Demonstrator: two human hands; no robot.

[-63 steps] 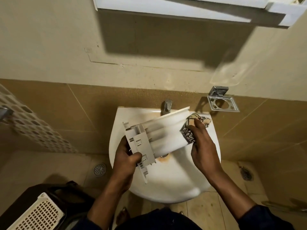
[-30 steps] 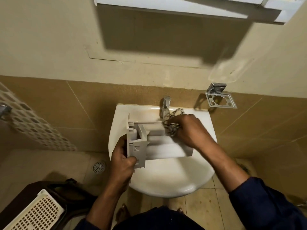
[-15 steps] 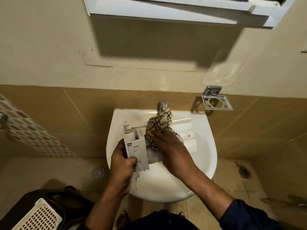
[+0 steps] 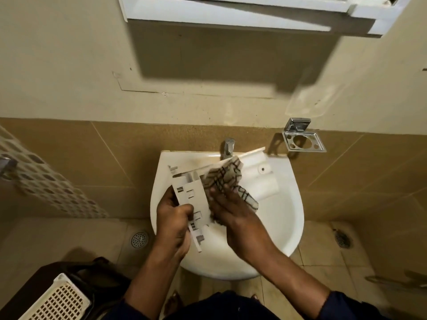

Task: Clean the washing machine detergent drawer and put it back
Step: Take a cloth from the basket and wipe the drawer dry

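I hold the white plastic detergent drawer (image 4: 258,179) over the white wash basin (image 4: 291,218). My left hand (image 4: 173,218) grips its slotted front panel (image 4: 191,197) at the near end, fingers curled round the edge. My right hand (image 4: 233,209) presses a beige cloth with dark checks (image 4: 225,179) against the drawer's middle. The cloth covers part of the drawer's inside and hangs down on the right. The drawer's far end points toward the tap (image 4: 228,147).
A chrome wall holder (image 4: 302,137) sticks out right of the tap. A white cabinet (image 4: 231,10) hangs overhead. A cream laundry basket (image 4: 57,301) stands on the floor at bottom left. Floor drains (image 4: 138,239) lie on both sides of the basin.
The drawer was turned from its underside to its open side. My right hand carried the cloth from the drawer's far end to its middle, beside the front panel.
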